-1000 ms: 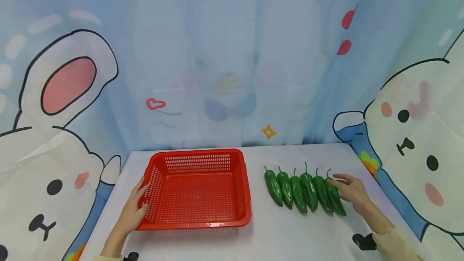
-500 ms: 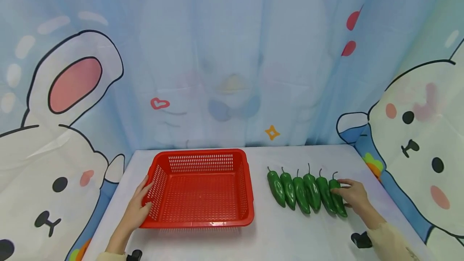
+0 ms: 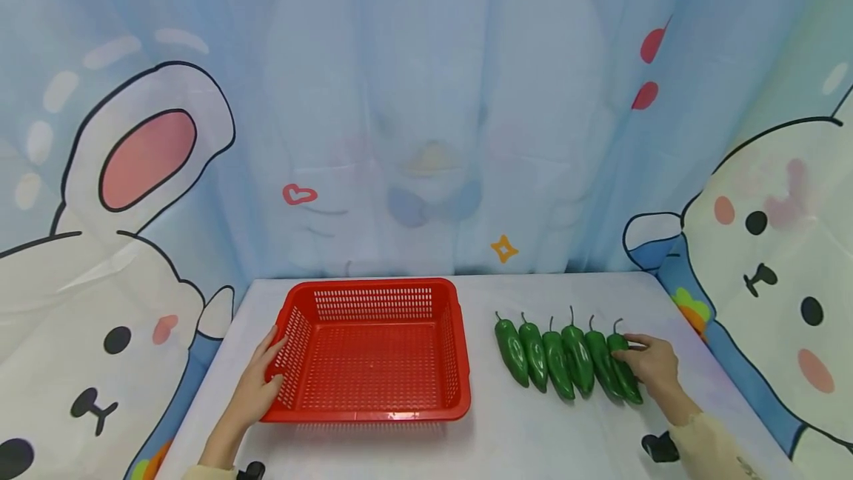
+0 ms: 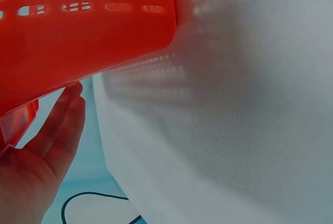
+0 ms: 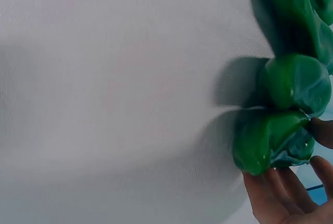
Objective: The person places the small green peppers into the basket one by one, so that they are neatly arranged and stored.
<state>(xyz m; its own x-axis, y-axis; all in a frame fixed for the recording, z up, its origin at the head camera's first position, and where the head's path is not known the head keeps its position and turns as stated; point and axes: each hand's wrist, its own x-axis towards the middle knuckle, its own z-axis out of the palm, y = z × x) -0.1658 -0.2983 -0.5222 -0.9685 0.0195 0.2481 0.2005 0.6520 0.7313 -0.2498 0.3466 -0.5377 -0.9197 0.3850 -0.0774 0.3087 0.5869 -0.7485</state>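
In the head view, a red plastic basket with slotted walls stands left of the middle of the white table. My left hand rests against its left side, fingers extended; the left wrist view shows straight fingers touching the outer wall. To the right lie several green chili peppers side by side, stems pointing away. My right hand pinches the rightmost green chili pepper from its right side. In the right wrist view, fingers lie along this pepper, which is beside its neighbour.
The white-covered table ends at a blue cartoon curtain behind it. More rabbit-printed fabric hangs at both sides. A black device sits at the right wrist, another at the left.
My right hand has gone from lying over the rightmost pepper to pinching it from the right; its stem end has shifted slightly right. My left hand keeps its place. The head view has shifted slightly.
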